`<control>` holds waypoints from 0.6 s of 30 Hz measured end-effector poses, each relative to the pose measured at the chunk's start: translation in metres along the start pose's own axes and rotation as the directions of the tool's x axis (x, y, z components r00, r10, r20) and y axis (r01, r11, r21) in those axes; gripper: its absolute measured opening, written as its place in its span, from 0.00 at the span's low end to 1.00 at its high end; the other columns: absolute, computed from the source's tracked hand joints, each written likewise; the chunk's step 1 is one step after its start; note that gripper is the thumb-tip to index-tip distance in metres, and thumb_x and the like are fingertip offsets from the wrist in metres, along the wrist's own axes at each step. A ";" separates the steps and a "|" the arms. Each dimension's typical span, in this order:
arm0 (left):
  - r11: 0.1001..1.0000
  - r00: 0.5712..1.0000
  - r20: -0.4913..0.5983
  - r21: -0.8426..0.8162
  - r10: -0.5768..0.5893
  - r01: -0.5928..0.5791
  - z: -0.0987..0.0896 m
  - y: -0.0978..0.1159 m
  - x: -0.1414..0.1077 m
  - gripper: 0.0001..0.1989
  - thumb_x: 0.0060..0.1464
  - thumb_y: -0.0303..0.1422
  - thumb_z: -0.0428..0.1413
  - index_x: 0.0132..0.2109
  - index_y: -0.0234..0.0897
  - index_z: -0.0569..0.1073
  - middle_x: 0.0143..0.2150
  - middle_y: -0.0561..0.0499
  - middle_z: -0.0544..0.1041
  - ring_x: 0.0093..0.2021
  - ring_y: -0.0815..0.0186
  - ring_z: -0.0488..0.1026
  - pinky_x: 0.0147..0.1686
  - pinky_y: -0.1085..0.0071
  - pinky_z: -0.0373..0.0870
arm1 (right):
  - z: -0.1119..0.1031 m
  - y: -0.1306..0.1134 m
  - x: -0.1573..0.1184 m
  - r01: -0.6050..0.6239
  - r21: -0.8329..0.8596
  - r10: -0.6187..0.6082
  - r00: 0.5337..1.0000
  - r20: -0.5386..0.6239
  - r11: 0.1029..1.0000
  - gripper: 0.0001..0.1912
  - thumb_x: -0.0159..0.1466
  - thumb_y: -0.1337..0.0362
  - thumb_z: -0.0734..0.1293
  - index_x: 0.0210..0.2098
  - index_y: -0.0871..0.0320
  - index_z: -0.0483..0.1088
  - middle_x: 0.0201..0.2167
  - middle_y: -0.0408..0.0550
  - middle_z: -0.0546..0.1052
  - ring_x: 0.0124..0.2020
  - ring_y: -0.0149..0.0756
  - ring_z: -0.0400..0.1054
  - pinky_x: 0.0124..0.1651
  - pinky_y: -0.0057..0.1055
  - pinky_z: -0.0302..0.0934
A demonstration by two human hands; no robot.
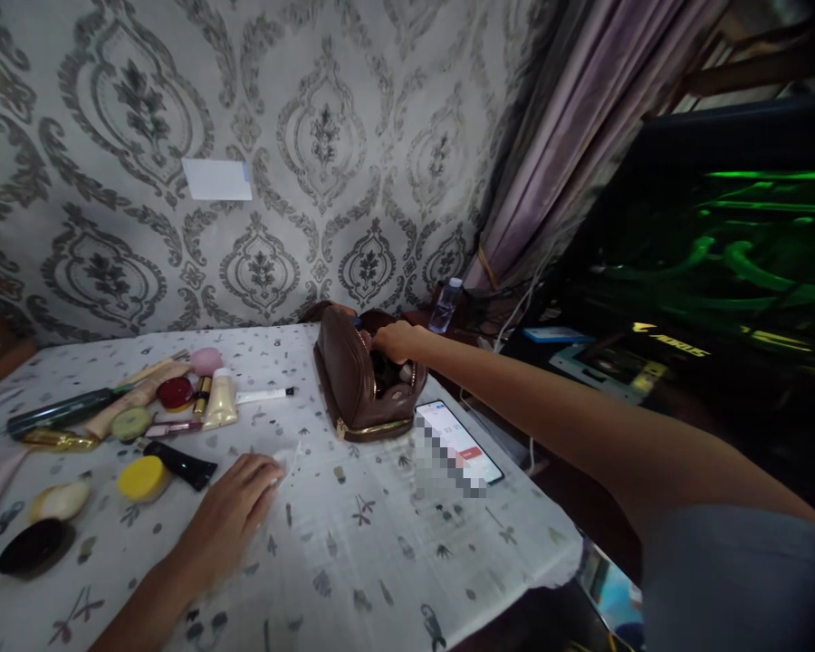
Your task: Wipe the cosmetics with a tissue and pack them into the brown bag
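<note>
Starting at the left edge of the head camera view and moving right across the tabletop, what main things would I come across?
Black round item, yellow-topped jar, left hand, open brown bag, phone with its screen lit.

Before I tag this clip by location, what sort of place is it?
Probably a room at home: there is a patterned wall, a curtain, and cosmetics laid out on a cloth-covered table.
</note>
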State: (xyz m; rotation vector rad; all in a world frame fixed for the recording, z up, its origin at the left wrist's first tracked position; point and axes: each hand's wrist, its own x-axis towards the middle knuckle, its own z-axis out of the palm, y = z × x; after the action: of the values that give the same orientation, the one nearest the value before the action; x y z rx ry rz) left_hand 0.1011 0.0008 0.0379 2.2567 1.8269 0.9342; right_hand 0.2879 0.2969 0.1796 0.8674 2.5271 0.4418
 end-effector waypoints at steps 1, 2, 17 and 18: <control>1.000 1.000 -0.003 0.001 0.005 -0.005 0.000 0.000 0.000 0.12 0.66 0.33 0.46 0.47 0.42 0.74 0.45 0.49 0.76 0.46 0.63 0.73 0.44 0.68 0.72 | -0.001 0.000 0.001 -0.003 -0.010 0.003 1.000 0.007 1.000 0.21 0.56 0.76 0.69 0.50 0.66 0.75 0.45 0.66 0.79 0.51 0.50 0.74 0.47 0.34 0.67; 1.000 1.000 -0.005 0.002 0.009 -0.009 0.000 -0.001 0.000 0.12 0.66 0.33 0.46 0.47 0.42 0.73 0.45 0.49 0.76 0.46 0.63 0.73 0.45 0.68 0.72 | -0.001 0.000 0.000 -0.002 -0.018 0.002 1.000 0.014 1.000 0.22 0.56 0.77 0.69 0.51 0.65 0.74 0.46 0.65 0.78 0.51 0.50 0.74 0.47 0.34 0.67; 1.000 1.000 -0.017 -0.010 -0.007 0.007 0.000 -0.001 0.002 0.11 0.65 0.33 0.47 0.46 0.42 0.74 0.44 0.50 0.77 0.45 0.64 0.74 0.45 0.68 0.73 | -0.002 0.008 -0.002 -0.034 0.072 0.032 0.999 0.032 0.997 0.21 0.52 0.79 0.71 0.46 0.65 0.76 0.44 0.60 0.79 0.47 0.45 0.75 0.45 0.31 0.66; 1.000 1.000 -0.015 -0.006 -0.012 0.012 0.000 -0.001 0.002 0.11 0.65 0.33 0.47 0.46 0.42 0.74 0.45 0.49 0.77 0.45 0.64 0.73 0.45 0.68 0.73 | -0.003 0.009 -0.002 -0.034 0.089 0.032 0.999 0.021 0.996 0.20 0.51 0.80 0.71 0.43 0.65 0.77 0.42 0.59 0.80 0.45 0.43 0.76 0.44 0.29 0.65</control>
State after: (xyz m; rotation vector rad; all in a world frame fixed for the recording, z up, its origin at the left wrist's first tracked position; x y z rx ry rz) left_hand 0.1005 0.0025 0.0382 2.2393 1.8392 0.9554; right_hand 0.2920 0.3018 0.1864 0.9424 2.5339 0.3312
